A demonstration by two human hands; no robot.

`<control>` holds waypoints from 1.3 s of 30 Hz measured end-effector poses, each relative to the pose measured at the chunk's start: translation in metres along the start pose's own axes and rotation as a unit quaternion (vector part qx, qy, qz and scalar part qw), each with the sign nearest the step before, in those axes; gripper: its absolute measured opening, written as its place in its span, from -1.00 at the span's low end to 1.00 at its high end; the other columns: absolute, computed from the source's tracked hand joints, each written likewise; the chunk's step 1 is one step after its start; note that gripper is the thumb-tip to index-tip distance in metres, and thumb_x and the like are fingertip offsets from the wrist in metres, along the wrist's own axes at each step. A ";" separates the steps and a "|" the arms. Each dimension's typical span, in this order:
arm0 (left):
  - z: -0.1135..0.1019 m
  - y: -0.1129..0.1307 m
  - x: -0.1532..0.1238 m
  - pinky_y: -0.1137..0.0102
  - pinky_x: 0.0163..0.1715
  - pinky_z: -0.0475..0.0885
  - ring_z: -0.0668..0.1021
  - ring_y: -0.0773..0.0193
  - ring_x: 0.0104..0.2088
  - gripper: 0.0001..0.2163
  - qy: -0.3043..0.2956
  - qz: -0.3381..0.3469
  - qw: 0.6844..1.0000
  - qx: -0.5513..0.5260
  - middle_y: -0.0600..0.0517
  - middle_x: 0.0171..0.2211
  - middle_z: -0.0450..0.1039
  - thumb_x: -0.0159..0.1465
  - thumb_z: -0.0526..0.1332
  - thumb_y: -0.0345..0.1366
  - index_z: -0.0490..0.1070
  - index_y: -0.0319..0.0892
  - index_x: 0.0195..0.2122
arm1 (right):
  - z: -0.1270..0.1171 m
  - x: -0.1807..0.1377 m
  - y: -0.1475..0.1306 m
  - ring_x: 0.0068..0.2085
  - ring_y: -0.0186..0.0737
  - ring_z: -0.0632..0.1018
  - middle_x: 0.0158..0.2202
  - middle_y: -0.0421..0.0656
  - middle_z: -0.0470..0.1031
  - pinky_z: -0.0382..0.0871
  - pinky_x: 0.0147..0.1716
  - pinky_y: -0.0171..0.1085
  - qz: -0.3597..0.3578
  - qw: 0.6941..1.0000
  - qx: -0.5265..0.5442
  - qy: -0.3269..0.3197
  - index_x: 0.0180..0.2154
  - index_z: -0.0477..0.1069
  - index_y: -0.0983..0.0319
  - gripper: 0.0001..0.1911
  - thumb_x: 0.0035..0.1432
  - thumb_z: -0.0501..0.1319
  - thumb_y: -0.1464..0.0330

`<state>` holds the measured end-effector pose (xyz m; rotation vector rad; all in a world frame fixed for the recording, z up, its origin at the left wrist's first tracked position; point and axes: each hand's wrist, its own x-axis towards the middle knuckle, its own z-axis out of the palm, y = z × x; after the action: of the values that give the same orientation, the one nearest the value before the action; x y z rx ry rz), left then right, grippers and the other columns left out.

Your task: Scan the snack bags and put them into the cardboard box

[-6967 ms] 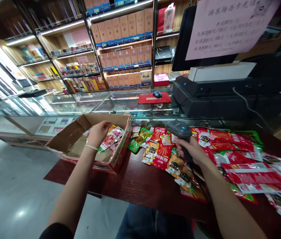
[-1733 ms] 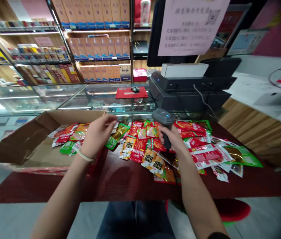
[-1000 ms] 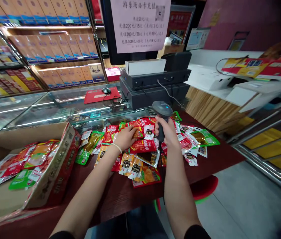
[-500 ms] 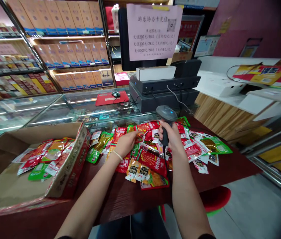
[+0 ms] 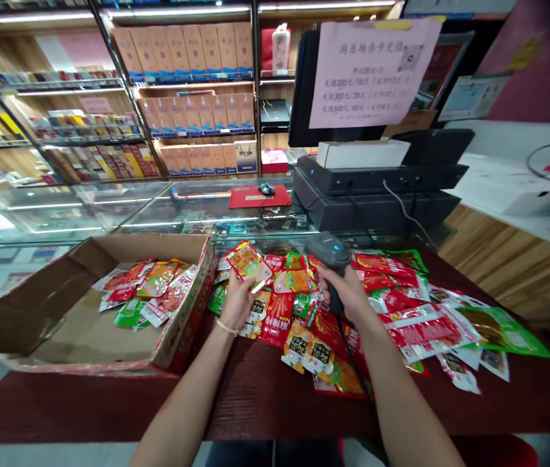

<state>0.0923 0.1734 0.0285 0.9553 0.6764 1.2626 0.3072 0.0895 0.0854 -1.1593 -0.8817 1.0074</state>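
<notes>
My left hand (image 5: 237, 303) is closed on a small red-and-white snack packet (image 5: 250, 263), raised over the left end of a pile of packets. A black barcode scanner (image 5: 329, 250) is gripped by its handle in my right hand (image 5: 346, 292); a blue light shows on its head and its cord hangs toward me. Beneath both hands spread several snack packets, among them a red one (image 5: 277, 318) and a green one (image 5: 511, 331) at the right end. To the left, an open cardboard box (image 5: 68, 340) holds several more red, green and white packets (image 5: 161, 285).
Behind the pile runs a glass counter (image 5: 202, 207) with a red mouse pad (image 5: 239, 196) and a mouse (image 5: 266, 189). A monitor with a pink paper sign (image 5: 372, 78) stands over a black cash drawer (image 5: 377, 211). Shelves of boxes (image 5: 192, 52) line the back wall.
My left hand has lifted a packet out of the pile and moved left with it. The scanner stays in my right hand. The view has turned left.
</notes>
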 end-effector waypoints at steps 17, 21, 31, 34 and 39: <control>-0.007 -0.009 0.003 0.35 -0.20 0.48 0.61 0.21 -0.25 -0.64 0.057 0.017 0.995 0.074 -0.01 -0.27 0.57 0.09 0.35 -0.17 0.36 -0.19 -0.14 | 0.023 -0.011 0.000 -0.73 -0.39 0.28 -0.68 -0.34 0.29 0.13 -0.78 -0.39 0.116 0.978 -0.089 -0.150 -0.42 0.26 0.15 -0.64 -0.03 0.38 0.12; -0.008 -0.009 0.003 0.37 -0.23 0.47 0.60 0.23 -0.26 -0.67 0.059 0.027 0.995 0.080 -0.03 -0.23 0.57 0.12 0.32 -0.19 0.38 -0.19 -0.13 | 0.022 -0.011 -0.001 -0.75 -0.39 0.26 -0.72 -0.32 0.26 0.12 -0.79 -0.37 0.104 0.977 -0.106 -0.151 -0.55 0.23 0.16 -0.62 0.01 0.35 0.12; -0.009 -0.014 0.003 0.36 -0.20 0.47 0.60 0.22 -0.25 -0.65 0.054 0.035 0.993 0.097 -0.02 -0.24 0.57 0.11 0.33 -0.18 0.37 -0.19 -0.11 | 0.021 -0.012 0.002 -0.74 -0.41 0.27 -0.68 -0.37 0.28 0.13 -0.79 -0.41 0.083 0.987 -0.057 -0.124 -0.40 0.27 0.18 -0.63 -0.04 0.37 0.12; -0.007 -0.017 0.000 0.39 -0.23 0.46 0.59 0.25 -0.27 -0.66 0.052 0.049 0.991 0.111 -0.02 -0.25 0.56 0.13 0.32 -0.18 0.38 -0.19 -0.12 | 0.020 -0.011 0.001 -0.73 -0.42 0.29 -0.68 -0.35 0.28 0.16 -0.78 -0.41 0.075 0.989 -0.057 -0.115 -0.46 0.23 0.18 -0.62 -0.02 0.36 0.12; 0.009 -0.009 -0.008 0.40 -0.27 0.45 0.57 0.26 -0.31 -0.70 0.067 0.072 0.988 0.122 0.01 -0.28 0.54 0.13 0.32 -0.16 0.38 -0.17 -0.16 | 0.016 -0.010 -0.002 -0.72 -0.44 0.30 -0.65 -0.36 0.30 0.18 -0.75 -0.43 0.060 0.994 -0.005 -0.087 -0.44 0.24 0.18 -0.64 0.01 0.36 0.13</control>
<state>0.1026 0.1634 0.0244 1.1445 0.8954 1.4016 0.2894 0.0846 0.0894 -1.1571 -0.9640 1.2175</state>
